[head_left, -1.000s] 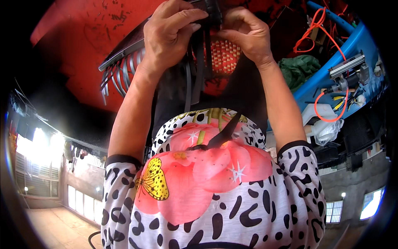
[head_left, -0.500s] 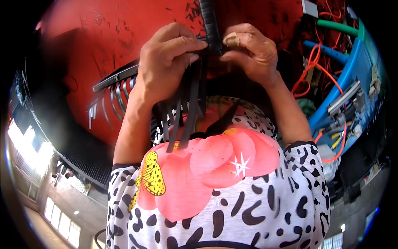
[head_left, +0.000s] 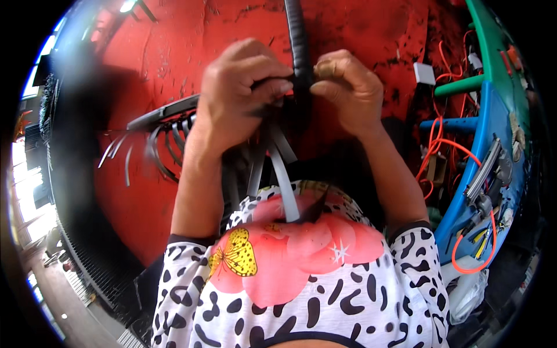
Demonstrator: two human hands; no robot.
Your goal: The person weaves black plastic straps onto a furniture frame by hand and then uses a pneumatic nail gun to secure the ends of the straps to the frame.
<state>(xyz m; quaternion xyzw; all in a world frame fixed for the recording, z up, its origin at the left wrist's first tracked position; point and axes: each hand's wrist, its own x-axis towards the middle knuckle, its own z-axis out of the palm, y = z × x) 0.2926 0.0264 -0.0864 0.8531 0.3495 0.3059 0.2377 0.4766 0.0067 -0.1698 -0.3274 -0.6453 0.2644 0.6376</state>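
Note:
A black bar wrapped in bands of dark strip (head_left: 297, 40) runs down from the top edge between my hands. My left hand (head_left: 232, 93) is at its left side, thumb and fingers closed on a dark strip whose end is partly hidden. My right hand (head_left: 353, 90) is just right of the bar, finger and thumb curled close together; whatever is between them is too small to tell. A beige wrap covers one of its fingers. Loose flat strips (head_left: 282, 180), grey and black, hang below my left hand toward my shirt. Behind my left wrist, a dark rail (head_left: 162, 111) has several curled strips dangling from it.
Below lies a red surface (head_left: 174, 52) strewn with dark scraps. On the right stands a blue and green bin or frame (head_left: 484, 124) with tools, orange cord (head_left: 432, 142) and a clear plastic bag (head_left: 469, 296). A small white block (head_left: 424, 73) lies near it.
The view has shifted, so the bin sits lower in the picture. My right finger and thumb have come closer together beside the bar. The hanging strips have swung.

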